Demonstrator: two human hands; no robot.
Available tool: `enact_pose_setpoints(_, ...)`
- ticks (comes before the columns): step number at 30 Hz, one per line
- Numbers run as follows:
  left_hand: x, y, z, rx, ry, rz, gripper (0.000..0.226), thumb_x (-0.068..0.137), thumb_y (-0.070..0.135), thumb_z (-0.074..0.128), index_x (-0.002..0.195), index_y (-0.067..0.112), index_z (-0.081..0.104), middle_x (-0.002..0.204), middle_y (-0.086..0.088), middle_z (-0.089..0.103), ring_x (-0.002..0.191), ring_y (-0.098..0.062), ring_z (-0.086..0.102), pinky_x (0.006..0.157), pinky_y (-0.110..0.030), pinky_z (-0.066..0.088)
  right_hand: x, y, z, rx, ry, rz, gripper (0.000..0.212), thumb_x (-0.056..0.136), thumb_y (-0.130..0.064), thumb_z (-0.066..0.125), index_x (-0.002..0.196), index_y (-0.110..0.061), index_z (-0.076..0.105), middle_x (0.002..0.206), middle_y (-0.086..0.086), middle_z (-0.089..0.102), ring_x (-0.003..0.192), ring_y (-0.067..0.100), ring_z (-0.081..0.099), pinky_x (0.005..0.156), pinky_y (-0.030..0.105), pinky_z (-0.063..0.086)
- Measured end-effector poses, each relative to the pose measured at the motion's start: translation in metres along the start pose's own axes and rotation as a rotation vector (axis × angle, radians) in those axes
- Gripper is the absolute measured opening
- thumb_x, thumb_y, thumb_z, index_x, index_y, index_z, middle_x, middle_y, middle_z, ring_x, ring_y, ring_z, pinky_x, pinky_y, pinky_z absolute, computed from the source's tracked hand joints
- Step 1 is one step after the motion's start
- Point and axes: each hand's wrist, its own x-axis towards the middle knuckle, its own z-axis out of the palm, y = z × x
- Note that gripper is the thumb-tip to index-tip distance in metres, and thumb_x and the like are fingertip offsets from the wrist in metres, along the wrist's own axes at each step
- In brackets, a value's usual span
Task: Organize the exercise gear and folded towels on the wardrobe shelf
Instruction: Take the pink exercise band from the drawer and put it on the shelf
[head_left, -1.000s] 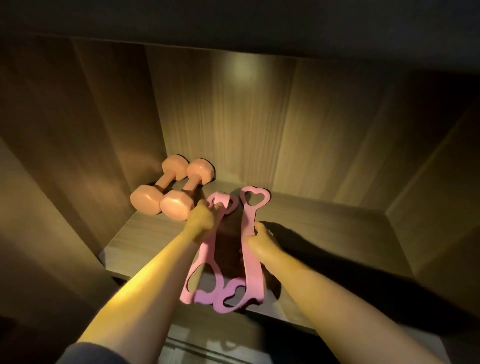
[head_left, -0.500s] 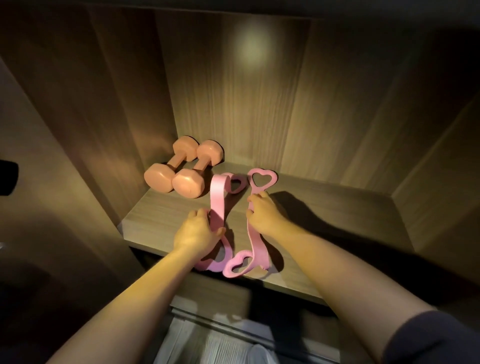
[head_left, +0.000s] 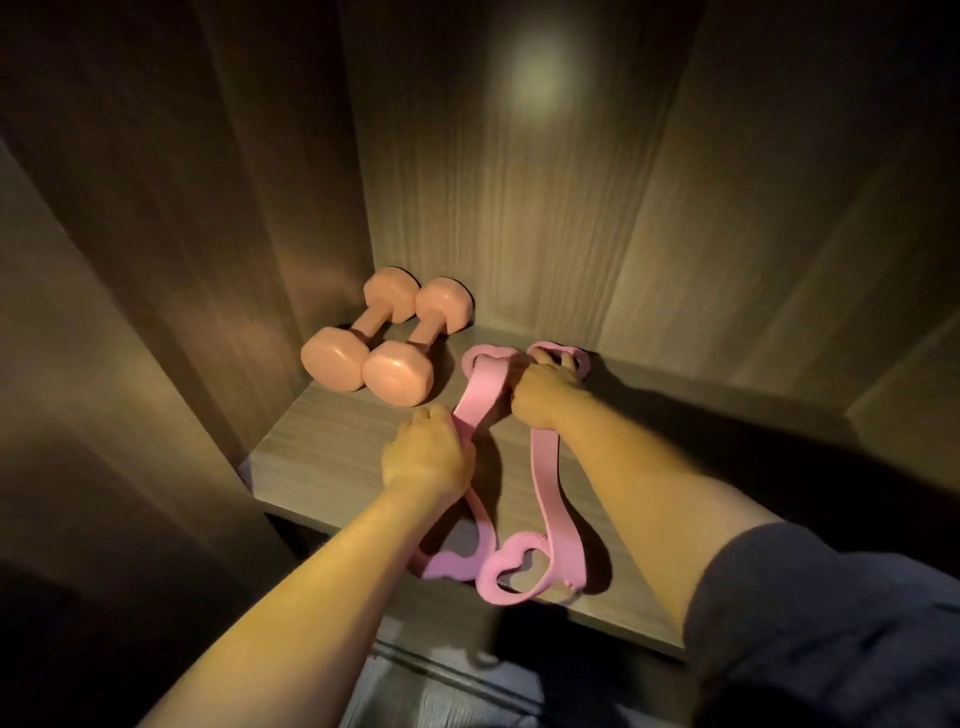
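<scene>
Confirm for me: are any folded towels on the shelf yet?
No, the shelf holds only two dumbbells and the pink resistance bands under both hands.

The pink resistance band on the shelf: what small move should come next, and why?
Probably slide the pink band slightly deeper. Its near heart loop lies at the shelf's front edge, while both the left hand and right hand hold it, beside the dumbbells.

Wooden shelf (head_left: 332, 457): dumbbells (head_left: 387, 343), pink band (head_left: 550, 499).
</scene>
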Motion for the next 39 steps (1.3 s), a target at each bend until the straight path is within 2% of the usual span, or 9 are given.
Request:
enact_pose_setpoints(4, 0.013, -0.012, -0.009, -0.34, -0.108, -0.109, 0.022, 0.097, 0.016, 0.049, 0.118, 0.007, 0.051, 0.104, -0.014, 0.063, 0.097, -0.033, 0.062, 0.081, -0.042, 0.052, 0.013, 0.006, -0.005, -0.007, 0.011, -0.025, 0.062, 0.097, -0.012, 0.041, 0.155, -0.023, 0.023, 0.162, 0.0, 0.018, 0.151, 0.027, 0.001, 0.12, 0.055, 0.004)
enact_pose_setpoints(9, 0.01, -0.044, -0.025, -0.262, -0.226, -0.124, 0.009, 0.095, 0.02, 0.057, 0.103, 0.02, 0.054, 0.084, -0.004, 0.064, 0.069, -0.017, 0.063, 0.055, -0.025, 0.046, 0.021, 0.008, -0.005, -0.056, 0.033, -0.045, 0.071, 0.093, -0.003, 0.042, 0.156, -0.025, 0.018, 0.163, -0.002, 0.017, 0.149, 0.029, 0.008, 0.118, 0.054, 0.015)
enact_pose_setpoints(14, 0.004, -0.052, -0.042, -0.008, -0.241, -0.077, 0.017, 0.091, 0.039, 0.062, 0.095, 0.029, 0.049, 0.088, 0.003, 0.061, 0.084, -0.017, 0.062, 0.081, -0.035, 0.054, 0.022, 0.003, -0.001, -0.09, 0.083, -0.066, 0.068, 0.091, -0.003, 0.047, 0.153, -0.023, 0.027, 0.157, 0.001, 0.028, 0.142, 0.026, 0.024, 0.114, 0.05, 0.024)
enact_pose_setpoints(19, 0.001, -0.043, -0.07, 0.354, -0.346, -0.036, 0.039, 0.086, 0.03, 0.063, 0.121, 0.024, 0.047, 0.098, 0.0, 0.059, 0.09, -0.019, 0.061, 0.085, -0.036, 0.055, 0.019, 0.002, -0.005, -0.115, 0.166, -0.081, 0.056, 0.089, -0.003, 0.051, 0.142, -0.019, 0.042, 0.142, 0.006, 0.046, 0.131, 0.027, 0.038, 0.112, 0.048, 0.025)
enact_pose_setpoints(26, 0.0, -0.038, -0.079, 0.547, -0.157, 0.091, 0.042, 0.093, 0.018, 0.049, 0.134, 0.021, 0.04, 0.1, -0.002, 0.061, 0.092, -0.024, 0.063, 0.082, -0.04, 0.056, -0.001, 0.012, -0.021, 0.043, 0.353, -0.141, 0.026, 0.097, -0.014, 0.047, 0.121, -0.016, 0.056, 0.119, 0.007, 0.062, 0.117, 0.029, 0.051, 0.109, 0.044, 0.03)
enact_pose_setpoints(29, 0.008, -0.043, -0.084, 0.627, -0.148, 0.141, 0.048, 0.098, 0.017, 0.043, 0.143, 0.026, 0.03, 0.111, -0.005, 0.06, 0.097, -0.027, 0.062, 0.089, -0.042, 0.053, -0.02, 0.021, -0.041, 0.312, 0.465, -0.171, 0.014, 0.098, -0.012, 0.048, 0.109, -0.01, 0.055, 0.107, 0.013, 0.063, 0.098, 0.031, 0.056, 0.085, 0.041, 0.047)
enact_pose_setpoints(31, 0.014, -0.048, -0.09, 0.764, -0.139, 0.208, 0.051, 0.098, 0.02, 0.045, 0.145, 0.031, 0.03, 0.129, -0.006, 0.053, 0.112, -0.027, 0.056, 0.103, -0.044, 0.04, -0.033, 0.034, -0.05, 0.431, 0.453, -0.218, 0.004, 0.097, -0.011, 0.053, 0.1, -0.011, 0.053, 0.096, 0.009, 0.061, 0.085, 0.025, 0.056, 0.066, 0.032, 0.045)
enact_pose_setpoints(35, 0.025, -0.057, -0.098, 0.949, -0.107, 0.314, 0.048, 0.099, 0.026, 0.048, 0.144, 0.028, 0.034, 0.146, -0.008, 0.039, 0.13, -0.029, 0.041, 0.11, -0.049, 0.027, -0.062, 0.062, -0.041, 0.272, 0.334, -0.37, 0.02, 0.093, -0.01, 0.06, 0.086, -0.023, 0.047, 0.097, -0.002, 0.058, 0.078, 0.018, 0.056, 0.065, 0.032, 0.048)
enact_pose_setpoints(39, 0.033, -0.079, -0.09, 1.015, -0.166, 0.303, 0.049, 0.098, 0.024, 0.048, 0.145, 0.028, 0.036, 0.151, -0.004, 0.034, 0.14, -0.026, 0.029, 0.114, -0.053, 0.023, -0.077, 0.074, -0.005, -0.017, 0.387, -0.481, 0.014, 0.095, -0.014, 0.06, 0.108, -0.019, 0.064, 0.109, -0.001, 0.056, 0.083, 0.022, 0.058, 0.065, 0.028, 0.034)
